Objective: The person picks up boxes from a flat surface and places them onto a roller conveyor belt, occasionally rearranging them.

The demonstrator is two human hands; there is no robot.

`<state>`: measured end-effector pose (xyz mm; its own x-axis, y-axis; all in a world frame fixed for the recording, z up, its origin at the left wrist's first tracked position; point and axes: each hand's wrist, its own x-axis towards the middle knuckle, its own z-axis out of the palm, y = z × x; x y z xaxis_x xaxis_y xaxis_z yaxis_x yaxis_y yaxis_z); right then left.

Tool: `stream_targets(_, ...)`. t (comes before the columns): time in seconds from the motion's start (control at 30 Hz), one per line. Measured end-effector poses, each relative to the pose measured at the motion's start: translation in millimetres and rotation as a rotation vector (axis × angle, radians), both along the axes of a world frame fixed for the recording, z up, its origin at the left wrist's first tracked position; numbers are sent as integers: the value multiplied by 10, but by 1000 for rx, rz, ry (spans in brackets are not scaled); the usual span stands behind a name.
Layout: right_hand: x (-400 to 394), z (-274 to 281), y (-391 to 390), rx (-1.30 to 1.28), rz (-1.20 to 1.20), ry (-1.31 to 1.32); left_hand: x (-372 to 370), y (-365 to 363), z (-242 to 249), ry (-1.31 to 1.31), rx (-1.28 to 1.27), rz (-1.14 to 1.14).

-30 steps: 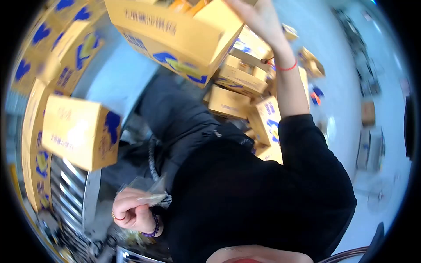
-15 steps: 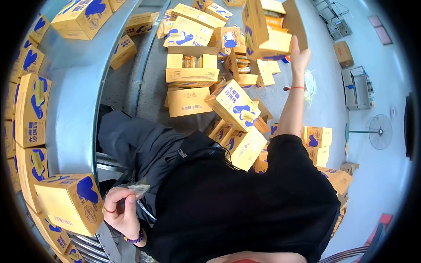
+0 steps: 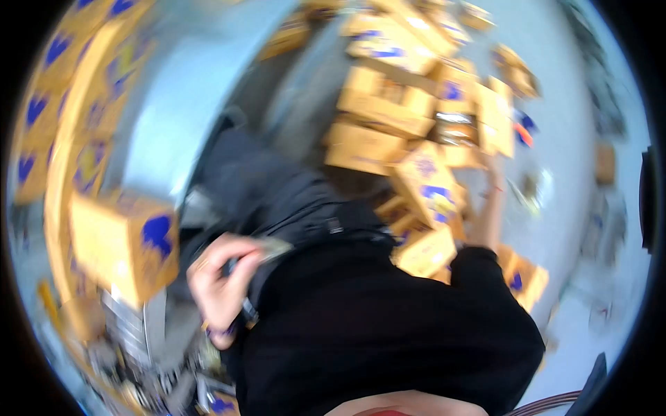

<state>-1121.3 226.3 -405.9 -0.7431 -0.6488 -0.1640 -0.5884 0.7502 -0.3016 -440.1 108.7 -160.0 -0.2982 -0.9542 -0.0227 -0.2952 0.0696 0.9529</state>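
Note:
My left hand [image 3: 223,281] is closed in a pinch on a small clear plastic wrapper [image 3: 276,248], in front of my dark trousers. Beside it, to the left, a yellow carton with blue print [image 3: 125,243] sits near the metal rollers. My right arm reaches down toward the pile of cartons on the right. Motion smears my right hand [image 3: 490,166], so its fingers do not show clearly. Nearest to it are an open carton of wrapped packets [image 3: 456,130] and a carton's raised flap [image 3: 494,118]. A tilted printed carton [image 3: 429,182] lies just left of my right forearm.
A metal table [image 3: 187,90] runs along the left, with stacked yellow cartons [image 3: 62,118] beyond it. More cartons [image 3: 392,97] are heaped on the floor ahead. Another carton [image 3: 517,69] lies tilted at the far right, and clear plastic [image 3: 534,191] lies on the floor.
The view has swung left and blurred. My right hand has come down and no longer holds up the open carton. My left hand still pinches the plastic wrapper.

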Motion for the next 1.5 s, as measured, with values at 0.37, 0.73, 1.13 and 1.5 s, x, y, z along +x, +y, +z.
stream_targets(0.37,4236,2318,-2538,-825,1039,-636,512,469,15,463,31,173)
stream_targets(0.73,7728,2852,-2460,-444,1685,151,823,1449,-457,470,62,732)
stream_targets(1.13,5686,3254,-3416,-373,1693,-367,933,1221,-592,501,12,664)
stream_targets(1.5,3260,2968,-2609,-174,1320,-579,1029,634,-680,343,126,404)
